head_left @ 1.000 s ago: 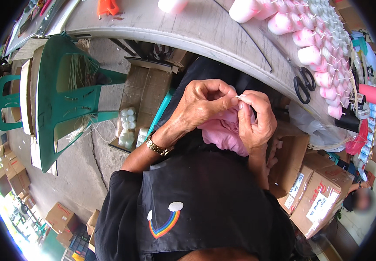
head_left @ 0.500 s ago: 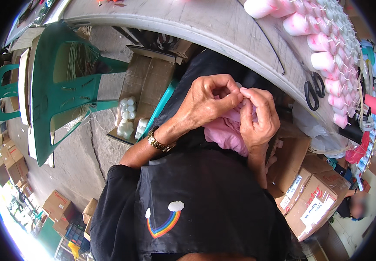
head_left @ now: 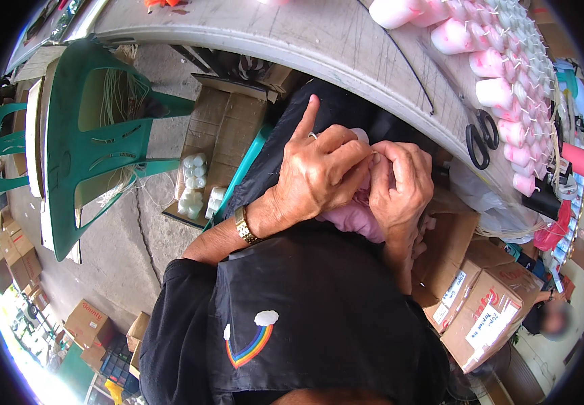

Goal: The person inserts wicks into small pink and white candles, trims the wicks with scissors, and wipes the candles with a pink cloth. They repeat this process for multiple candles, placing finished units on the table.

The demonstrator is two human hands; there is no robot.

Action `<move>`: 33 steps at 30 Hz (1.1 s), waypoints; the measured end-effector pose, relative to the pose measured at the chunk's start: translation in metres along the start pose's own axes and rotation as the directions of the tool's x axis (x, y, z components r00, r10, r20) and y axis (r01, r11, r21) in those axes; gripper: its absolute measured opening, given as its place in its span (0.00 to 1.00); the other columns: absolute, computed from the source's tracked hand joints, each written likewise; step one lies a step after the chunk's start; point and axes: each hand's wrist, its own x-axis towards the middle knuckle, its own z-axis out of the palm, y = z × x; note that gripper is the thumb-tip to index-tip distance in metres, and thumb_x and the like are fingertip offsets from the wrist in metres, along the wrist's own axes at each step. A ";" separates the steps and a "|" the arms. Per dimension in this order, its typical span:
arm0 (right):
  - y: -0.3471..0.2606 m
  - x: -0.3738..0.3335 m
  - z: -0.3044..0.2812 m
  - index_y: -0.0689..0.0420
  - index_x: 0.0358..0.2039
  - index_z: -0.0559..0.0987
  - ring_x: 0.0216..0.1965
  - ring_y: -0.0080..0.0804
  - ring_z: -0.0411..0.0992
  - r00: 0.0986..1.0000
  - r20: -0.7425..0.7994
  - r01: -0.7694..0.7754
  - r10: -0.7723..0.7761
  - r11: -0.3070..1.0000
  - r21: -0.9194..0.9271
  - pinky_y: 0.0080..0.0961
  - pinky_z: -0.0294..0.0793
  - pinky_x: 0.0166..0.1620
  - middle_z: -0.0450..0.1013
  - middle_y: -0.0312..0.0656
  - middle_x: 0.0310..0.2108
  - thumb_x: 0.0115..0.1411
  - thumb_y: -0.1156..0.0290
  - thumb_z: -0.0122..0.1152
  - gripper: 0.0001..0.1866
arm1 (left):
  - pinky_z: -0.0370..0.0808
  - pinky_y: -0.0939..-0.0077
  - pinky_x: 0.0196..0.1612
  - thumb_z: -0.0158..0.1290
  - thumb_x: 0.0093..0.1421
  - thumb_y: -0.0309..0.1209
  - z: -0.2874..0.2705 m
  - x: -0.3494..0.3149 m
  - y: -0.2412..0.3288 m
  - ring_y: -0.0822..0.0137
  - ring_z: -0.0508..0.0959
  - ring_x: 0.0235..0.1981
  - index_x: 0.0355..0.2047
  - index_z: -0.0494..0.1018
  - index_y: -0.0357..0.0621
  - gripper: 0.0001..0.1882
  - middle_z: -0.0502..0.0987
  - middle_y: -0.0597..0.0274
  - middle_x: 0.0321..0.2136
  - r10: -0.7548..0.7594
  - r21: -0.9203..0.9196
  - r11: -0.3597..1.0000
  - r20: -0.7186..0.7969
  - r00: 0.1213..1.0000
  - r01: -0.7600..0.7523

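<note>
In front of my body, over a pink cloth point(head_left: 351, 223) on my lap, both hands meet fingertip to fingertip. My left hand point(head_left: 322, 169) is closed around a pale pinkish-white candle point(head_left: 359, 135), mostly hidden by the fingers; its index finger sticks up, away from the rest. My right hand point(head_left: 401, 179) pinches thumb and fingers together right beside it. Something thin and pale seems to lie between the fingertips, too small to make out. On the table to the right, many pink-and-white candles point(head_left: 497, 93) with white wicks stand in rows.
Black scissors point(head_left: 482, 138) lie near the edge of the table point(head_left: 292, 34). Open cardboard boxes stand at both sides; the left box point(head_left: 221, 128) holds wrapped white candles point(head_left: 195, 169). A green plastic chair point(head_left: 79, 148) stands at the left. Taped cartons point(head_left: 487, 307) sit at lower right.
My left index finger has lifted from the pinch and now points up. The left hand has turned, showing its back more and baring part of the candle. My right hand stays nearly in place.
</note>
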 end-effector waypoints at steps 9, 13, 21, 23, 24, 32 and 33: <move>-0.005 -0.005 0.003 0.61 0.34 0.74 0.30 0.36 0.73 0.968 0.078 -0.252 0.240 0.890 0.381 0.27 0.73 0.36 0.73 0.43 0.29 0.57 0.81 0.56 0.04 | 0.63 0.89 0.22 0.59 0.60 0.27 -0.014 0.006 0.006 0.85 0.70 0.23 0.35 0.78 0.37 0.06 0.76 0.71 0.22 -0.542 -0.628 0.353 0.467 0.699 0.694; -0.005 -0.006 -0.002 0.62 0.34 0.74 0.30 0.34 0.73 0.949 0.157 -0.315 0.274 0.863 0.395 0.26 0.72 0.37 0.73 0.44 0.29 0.58 0.80 0.55 0.03 | 0.74 0.75 0.42 0.61 0.57 0.25 -0.009 0.001 0.004 0.81 0.75 0.24 0.34 0.79 0.40 0.05 0.80 0.68 0.26 -0.469 -0.497 0.691 0.243 0.849 0.525; -0.006 -0.006 0.001 0.62 0.35 0.75 0.31 0.32 0.74 0.955 0.083 -0.296 0.284 0.909 0.294 0.26 0.73 0.37 0.75 0.42 0.31 0.58 0.82 0.58 0.04 | 0.60 0.52 0.65 0.61 0.55 0.26 -0.006 -0.002 -0.002 0.75 0.79 0.25 0.33 0.79 0.41 0.05 0.82 0.67 0.29 -0.250 -0.326 0.899 0.167 0.954 0.293; -0.007 -0.007 0.002 0.62 0.35 0.76 0.32 0.32 0.75 0.944 0.067 -0.326 0.322 0.884 0.334 0.25 0.74 0.38 0.75 0.42 0.31 0.58 0.82 0.59 0.05 | 0.68 0.59 0.58 0.60 0.57 0.27 -0.009 0.001 -0.002 0.76 0.77 0.25 0.33 0.79 0.39 0.06 0.81 0.66 0.27 -0.310 -0.365 0.848 0.247 0.918 0.384; -0.007 -0.008 0.003 0.62 0.36 0.76 0.32 0.32 0.75 0.942 0.042 -0.324 0.334 0.868 0.377 0.25 0.74 0.38 0.76 0.42 0.32 0.58 0.82 0.60 0.05 | 0.72 0.63 0.55 0.60 0.58 0.28 -0.010 0.002 -0.002 0.77 0.77 0.25 0.33 0.78 0.38 0.06 0.80 0.66 0.27 -0.347 -0.392 0.805 0.296 0.890 0.445; -0.006 -0.010 0.004 0.61 0.37 0.77 0.35 0.33 0.76 0.986 -0.034 -0.138 0.161 0.921 0.366 0.25 0.74 0.40 0.76 0.44 0.33 0.54 0.82 0.65 0.10 | 0.67 0.86 0.27 0.58 0.62 0.29 -0.015 0.008 0.000 0.80 0.72 0.24 0.36 0.78 0.35 0.08 0.77 0.66 0.25 -0.484 -0.675 0.202 0.561 0.672 0.709; -0.005 -0.010 0.005 0.61 0.37 0.77 0.36 0.32 0.76 0.981 -0.027 -0.169 0.194 0.905 0.390 0.24 0.74 0.40 0.76 0.44 0.33 0.54 0.82 0.64 0.10 | 0.68 0.86 0.28 0.58 0.62 0.29 -0.015 0.008 -0.001 0.80 0.72 0.24 0.36 0.78 0.34 0.09 0.77 0.66 0.25 -0.476 -0.667 0.203 0.572 0.668 0.717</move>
